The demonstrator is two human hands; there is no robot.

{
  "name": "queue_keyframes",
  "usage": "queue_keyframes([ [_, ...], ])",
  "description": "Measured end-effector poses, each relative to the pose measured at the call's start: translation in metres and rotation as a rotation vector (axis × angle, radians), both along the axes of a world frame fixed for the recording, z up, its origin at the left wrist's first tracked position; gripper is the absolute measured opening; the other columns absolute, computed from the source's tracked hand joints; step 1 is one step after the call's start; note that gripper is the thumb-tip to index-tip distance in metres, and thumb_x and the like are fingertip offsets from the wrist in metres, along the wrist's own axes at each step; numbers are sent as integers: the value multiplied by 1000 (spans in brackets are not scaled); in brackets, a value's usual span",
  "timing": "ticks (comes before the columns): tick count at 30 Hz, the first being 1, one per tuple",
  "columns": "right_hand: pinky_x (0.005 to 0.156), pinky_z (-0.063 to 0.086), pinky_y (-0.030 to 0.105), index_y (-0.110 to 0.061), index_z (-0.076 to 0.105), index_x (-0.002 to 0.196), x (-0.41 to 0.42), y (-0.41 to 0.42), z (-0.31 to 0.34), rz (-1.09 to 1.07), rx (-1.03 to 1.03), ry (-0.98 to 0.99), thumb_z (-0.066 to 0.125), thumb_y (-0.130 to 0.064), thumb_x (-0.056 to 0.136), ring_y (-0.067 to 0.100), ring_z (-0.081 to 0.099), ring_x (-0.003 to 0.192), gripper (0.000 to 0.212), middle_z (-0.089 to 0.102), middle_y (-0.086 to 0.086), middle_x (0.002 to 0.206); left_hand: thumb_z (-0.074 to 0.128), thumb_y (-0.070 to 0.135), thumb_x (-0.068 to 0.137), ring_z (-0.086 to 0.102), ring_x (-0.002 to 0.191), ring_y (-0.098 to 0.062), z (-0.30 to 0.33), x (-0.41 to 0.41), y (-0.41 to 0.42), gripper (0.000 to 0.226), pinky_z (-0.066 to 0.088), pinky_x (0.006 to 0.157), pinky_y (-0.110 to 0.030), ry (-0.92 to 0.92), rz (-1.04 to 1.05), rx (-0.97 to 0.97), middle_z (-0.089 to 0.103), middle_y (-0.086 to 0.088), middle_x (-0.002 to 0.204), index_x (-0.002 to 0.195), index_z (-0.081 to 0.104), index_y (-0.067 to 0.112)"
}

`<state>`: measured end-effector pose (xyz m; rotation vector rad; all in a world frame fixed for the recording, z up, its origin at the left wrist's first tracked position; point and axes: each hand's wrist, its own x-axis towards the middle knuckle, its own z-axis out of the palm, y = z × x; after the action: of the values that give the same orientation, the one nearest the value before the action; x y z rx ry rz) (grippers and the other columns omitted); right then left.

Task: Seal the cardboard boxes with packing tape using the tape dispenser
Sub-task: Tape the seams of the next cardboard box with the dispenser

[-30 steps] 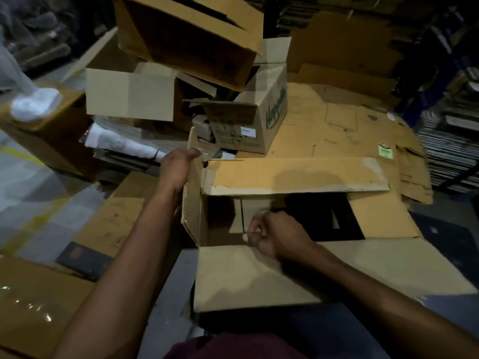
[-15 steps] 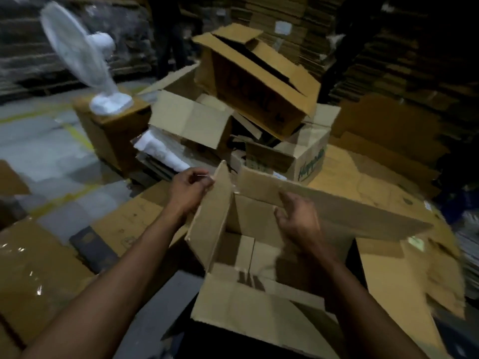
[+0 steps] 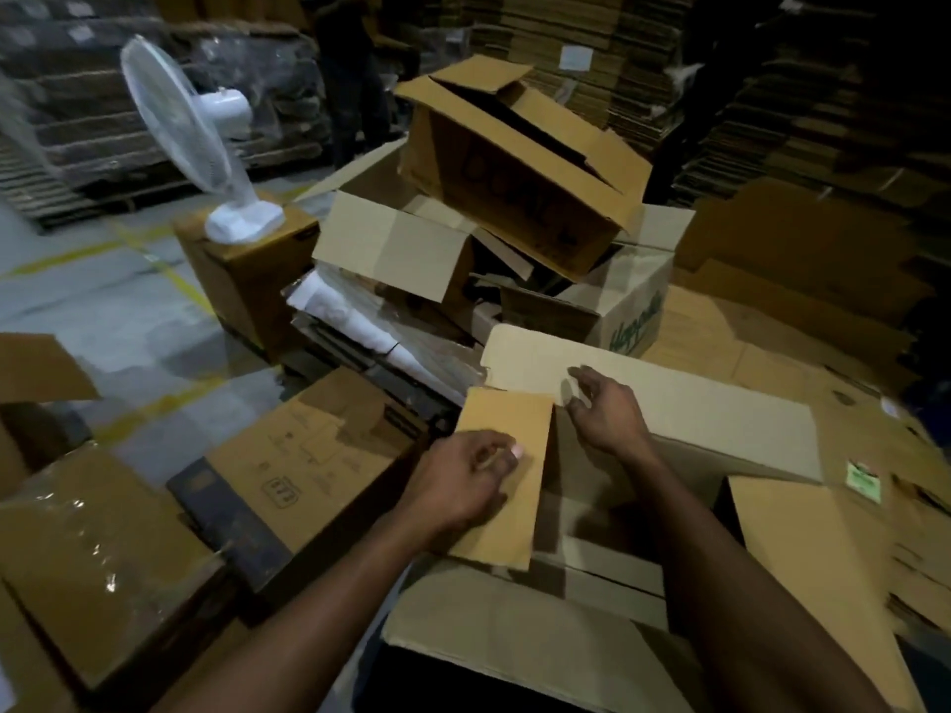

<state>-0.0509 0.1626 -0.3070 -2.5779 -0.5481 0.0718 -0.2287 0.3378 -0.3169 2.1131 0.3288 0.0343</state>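
Note:
An open cardboard box [image 3: 514, 645] lies in front of me with its near flap hanging towards me. Its short left flap [image 3: 514, 419] is folded in over the opening, and my left hand [image 3: 463, 481] rests on top of it with loosely bent fingers. My right hand [image 3: 607, 414] reaches over the opening, its spread fingers touching the long far flap [image 3: 720, 409]. The right flap [image 3: 803, 548] lies spread outwards. No tape dispenser or tape roll shows in this view.
Behind the box is a heap of open empty cartons [image 3: 514, 162]. A white fan [image 3: 206, 146] stands on a brown box at the back left. Flattened cardboard [image 3: 772, 347] covers the right side, and plastic-wrapped boxes [image 3: 92, 558] sit at my left. Tall cardboard stacks line the back.
The left flap, held upright by my left hand before, now lies folded over the opening. My right hand has moved from inside the box up to the far flap.

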Motion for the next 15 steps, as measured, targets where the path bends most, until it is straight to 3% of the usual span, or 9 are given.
queue_keyframes([
  [4, 114, 42, 35, -21, 55, 147, -22, -21, 13, -7, 28, 20, 68, -24, 95, 19, 54, 137, 54, 51, 0, 154, 61, 49, 101, 59, 127, -15, -16, 2, -17, 41, 48, 101, -30, 31, -192, 437, 63, 11, 143, 136, 67, 30],
  [6, 113, 45, 40, -27, 55, 146, -48, -35, 25, 1, 37, 110, 72, -32, 94, 16, 53, 136, 55, 53, -3, 152, 62, 45, 100, 56, 132, -16, -23, 2, -17, 38, 47, 105, -32, 7, -163, 434, 61, 12, 145, 135, 68, 30],
  [9, 111, 47, 42, -36, 55, 143, -101, -60, 52, 105, -2, 271, 78, -44, 87, 12, 52, 136, 61, 52, -9, 152, 64, 42, 99, 65, 119, -13, -27, 2, -16, 32, 55, 98, -35, -26, -63, 323, 70, 14, 132, 128, 71, 33],
  [13, 107, 50, 37, -55, 52, 139, -152, -90, 73, 347, -200, 516, 79, -82, 58, 1, 51, 130, 89, 51, -24, 146, 65, 44, 98, 69, 108, -15, -28, 6, -15, 26, 55, 88, -33, -22, -42, 341, 76, 12, 114, 121, 74, 36],
  [15, 107, 50, 35, -57, 48, 140, -167, -96, 69, 446, -303, 622, 79, -87, 47, 0, 53, 128, 103, 54, -29, 141, 65, 45, 98, 68, 110, -16, -27, 8, -16, 29, 55, 91, -37, -19, -36, 334, 76, 11, 115, 124, 72, 35],
])
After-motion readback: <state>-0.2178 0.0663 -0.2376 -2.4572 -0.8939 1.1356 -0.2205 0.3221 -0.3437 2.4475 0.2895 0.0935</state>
